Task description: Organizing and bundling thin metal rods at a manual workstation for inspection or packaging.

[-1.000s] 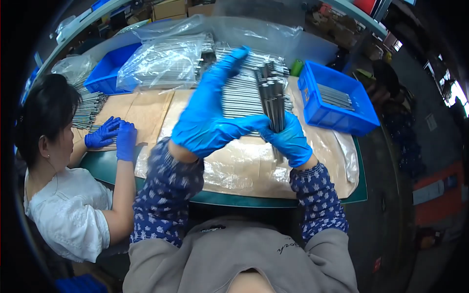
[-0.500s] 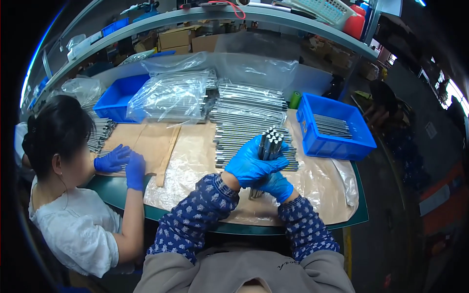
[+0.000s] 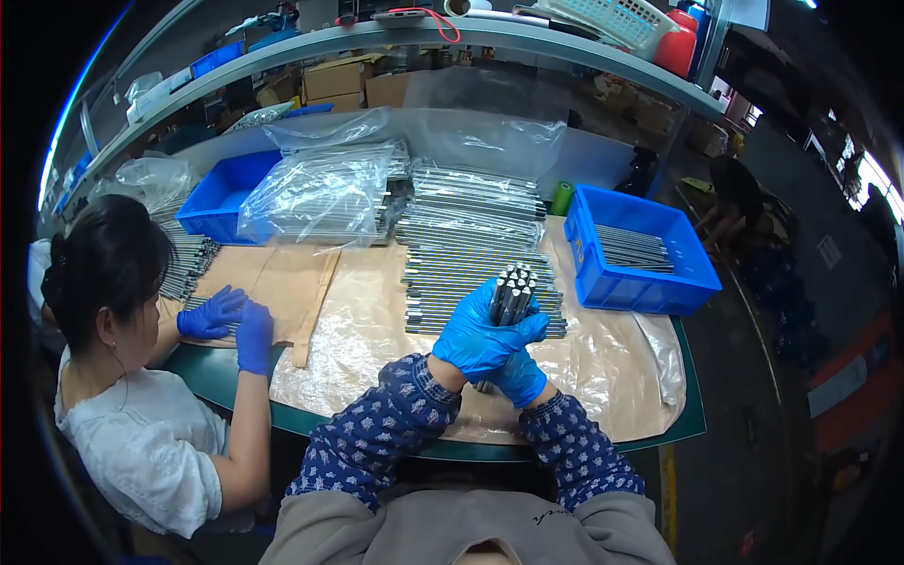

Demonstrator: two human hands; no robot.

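Note:
Wrapped around a bundle of metal rods (image 3: 513,298) is my left hand (image 3: 476,336), in a blue glove. The rods stand roughly upright, with their bright cut ends facing up. My right hand (image 3: 519,377), gloved the same way, closes round the bundle lower down, partly hidden behind the left. Both hands are above the near part of the table. Just beyond them lies a wide layer of loose metal rods (image 3: 461,287), side by side. Farther back, more rods (image 3: 471,193) lie under clear plastic.
At the right a blue bin (image 3: 650,297) holds rods. Another blue bin (image 3: 212,221) stands back left beside a plastic-covered rod stack (image 3: 315,198). On my left a co-worker's gloved hands (image 3: 231,325) rest near other rods (image 3: 188,264). A metal shelf rail (image 3: 358,36) crosses above.
My hands and the rod bundle have moved slightly down and left, nearer to me. Both hands still grip the bundle.

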